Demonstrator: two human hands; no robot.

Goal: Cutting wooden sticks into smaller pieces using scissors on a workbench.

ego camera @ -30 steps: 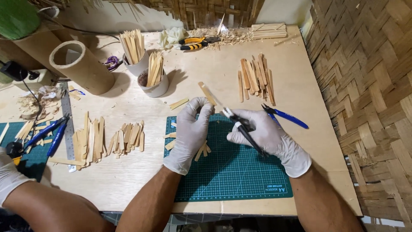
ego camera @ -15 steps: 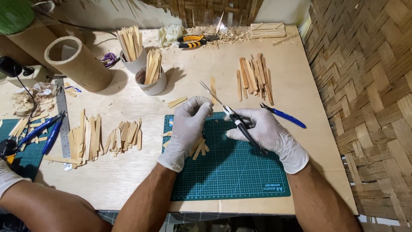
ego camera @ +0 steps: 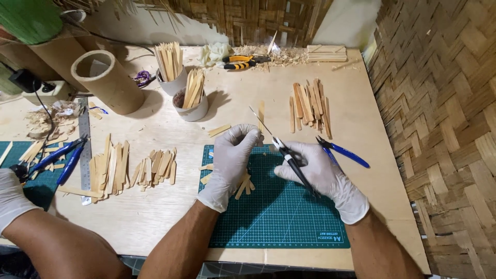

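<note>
Both my hands wear white gloves and work above a green cutting mat (ego camera: 279, 217). My left hand (ego camera: 231, 160) pinches a thin bamboo strip (ego camera: 257, 119) that points up and away to the left. My right hand (ego camera: 320, 173) grips a black-handled craft knife (ego camera: 292, 163), whose blade end meets the strip near my left fingertips. A few short bamboo pieces (ego camera: 243, 185) lie on the mat under my left hand.
Blue pliers (ego camera: 343, 151) lie right of my right hand. Piles of bamboo slats (ego camera: 308, 106) (ego camera: 132, 165) flank the mat. Two cups of sticks (ego camera: 191, 101), a cardboard tube (ego camera: 106, 80), a steel ruler (ego camera: 84, 150) and yellow pliers (ego camera: 237, 62) sit behind. Another person's gloved hand (ego camera: 13, 199) is at left.
My hands have stayed over the mat, and the knife has worked along the strip. The strip now looks thinner and sticks out past my left fingers.
</note>
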